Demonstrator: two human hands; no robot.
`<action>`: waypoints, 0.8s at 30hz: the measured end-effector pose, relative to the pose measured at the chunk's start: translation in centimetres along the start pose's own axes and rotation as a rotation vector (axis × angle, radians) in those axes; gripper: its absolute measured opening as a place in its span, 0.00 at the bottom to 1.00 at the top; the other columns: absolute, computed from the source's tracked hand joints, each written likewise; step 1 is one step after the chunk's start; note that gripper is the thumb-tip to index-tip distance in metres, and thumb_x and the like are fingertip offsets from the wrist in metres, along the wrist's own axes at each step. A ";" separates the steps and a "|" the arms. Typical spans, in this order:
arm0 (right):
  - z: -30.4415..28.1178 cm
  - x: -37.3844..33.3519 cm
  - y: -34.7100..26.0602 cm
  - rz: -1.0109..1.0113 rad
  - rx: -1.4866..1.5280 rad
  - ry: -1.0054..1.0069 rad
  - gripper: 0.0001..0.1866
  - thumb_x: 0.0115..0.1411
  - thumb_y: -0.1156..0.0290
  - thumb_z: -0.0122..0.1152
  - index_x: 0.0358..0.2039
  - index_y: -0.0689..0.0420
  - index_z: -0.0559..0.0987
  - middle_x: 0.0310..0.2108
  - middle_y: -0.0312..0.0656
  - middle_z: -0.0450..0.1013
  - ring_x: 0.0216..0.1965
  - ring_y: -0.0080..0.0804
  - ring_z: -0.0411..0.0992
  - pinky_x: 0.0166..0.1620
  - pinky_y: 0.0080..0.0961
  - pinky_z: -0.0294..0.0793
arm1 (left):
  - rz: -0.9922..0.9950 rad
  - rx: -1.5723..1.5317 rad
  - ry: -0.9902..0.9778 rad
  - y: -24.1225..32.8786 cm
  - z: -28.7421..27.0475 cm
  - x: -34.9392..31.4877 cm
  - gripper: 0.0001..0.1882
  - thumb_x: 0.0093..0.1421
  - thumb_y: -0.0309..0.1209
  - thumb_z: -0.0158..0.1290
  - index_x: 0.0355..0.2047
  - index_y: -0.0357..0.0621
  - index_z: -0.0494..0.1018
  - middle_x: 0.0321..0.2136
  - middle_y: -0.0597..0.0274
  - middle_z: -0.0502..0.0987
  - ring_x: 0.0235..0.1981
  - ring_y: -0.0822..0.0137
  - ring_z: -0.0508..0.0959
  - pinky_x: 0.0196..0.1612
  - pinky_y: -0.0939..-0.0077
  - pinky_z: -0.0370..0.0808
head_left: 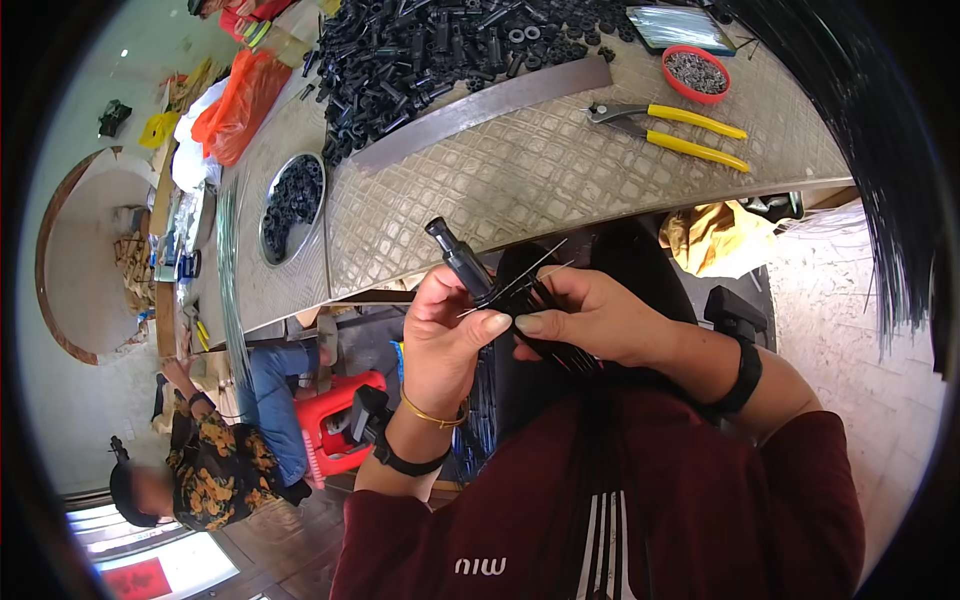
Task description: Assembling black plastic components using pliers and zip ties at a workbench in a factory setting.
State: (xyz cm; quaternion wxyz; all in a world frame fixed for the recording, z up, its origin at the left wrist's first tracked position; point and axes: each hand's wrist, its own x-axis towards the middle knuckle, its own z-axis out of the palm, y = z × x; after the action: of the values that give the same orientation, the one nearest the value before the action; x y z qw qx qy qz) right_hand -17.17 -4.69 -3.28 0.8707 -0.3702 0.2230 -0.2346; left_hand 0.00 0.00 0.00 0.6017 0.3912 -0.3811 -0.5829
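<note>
My left hand (447, 322) is closed round the lower end of a black stepped plastic tube (457, 256), which tilts up and to the left. My right hand (598, 318) pinches a bundle of thin black strands (560, 352) just beside it. Both thumbs nearly meet where the bundle joins the tube's lower end. A few pale thin wires (540, 262) stick out above the right fingers. What the fingertips grip underneath is hidden. Hands and parts are over my lap, in front of the table's near edge.
On the patterned table (520, 170) lie yellow-handled cutters (690, 135), a flat metal strip (485, 113), a red bowl of small metal pieces (697, 73) and a heap of black plastic parts (400, 60). Long black strands (885, 200) hang at right. Another person (225, 455) sits at left.
</note>
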 end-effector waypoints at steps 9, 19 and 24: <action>-0.3 -0.4 -0.7 0.027 0.067 0.000 0.10 0.56 0.68 0.60 0.36 0.60 0.73 0.28 0.37 0.74 0.31 0.22 0.74 0.35 0.17 0.74 | 0.065 0.007 0.002 -0.8 0.9 0.6 0.17 0.46 0.19 0.61 0.35 0.40 0.68 0.31 0.62 0.74 0.31 0.72 0.75 0.35 0.80 0.74; -1.1 -0.9 -0.6 -0.004 0.147 -0.138 0.10 0.56 0.70 0.60 0.35 0.61 0.72 0.29 0.40 0.74 0.32 0.25 0.73 0.40 0.21 0.72 | 0.094 -0.113 -0.213 -2.4 0.9 1.8 0.17 0.41 0.26 0.65 0.29 0.39 0.69 0.27 0.62 0.71 0.30 0.69 0.71 0.34 0.77 0.70; -1.2 -1.0 -1.1 0.011 0.156 -0.232 0.11 0.57 0.69 0.59 0.38 0.61 0.72 0.32 0.39 0.74 0.34 0.24 0.73 0.42 0.21 0.71 | 0.274 0.015 -0.462 -3.3 -0.1 3.8 0.20 0.39 0.31 0.67 0.31 0.40 0.72 0.36 0.55 0.72 0.40 0.61 0.71 0.42 0.67 0.68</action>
State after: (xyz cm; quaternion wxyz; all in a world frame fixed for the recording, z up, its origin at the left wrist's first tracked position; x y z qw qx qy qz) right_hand -18.85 -5.41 -3.02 0.9179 -0.3250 0.1040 -0.2023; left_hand -1.12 -3.82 -3.01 0.5690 0.1969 -0.5621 -0.5670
